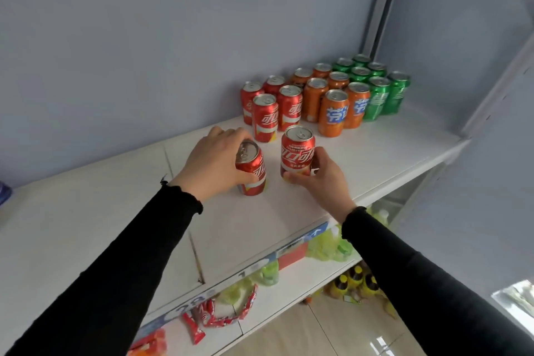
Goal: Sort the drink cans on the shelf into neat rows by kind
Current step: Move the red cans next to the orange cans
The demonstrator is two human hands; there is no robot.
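My left hand (pixel 213 162) wraps a tilted red can (pixel 252 170), hiding its far side. My right hand (pixel 320 179) grips another can (pixel 297 152), upright.

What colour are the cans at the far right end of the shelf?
Green cans, silver tops, seen best in the head view, beside the orange cans.

left hand (pixel 215 162) gripping red can (pixel 252 173), right hand (pixel 320 179) another

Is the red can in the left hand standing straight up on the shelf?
No, the red can held by the left hand leans over, its top tipped toward the person, while the right hand's can stands upright.
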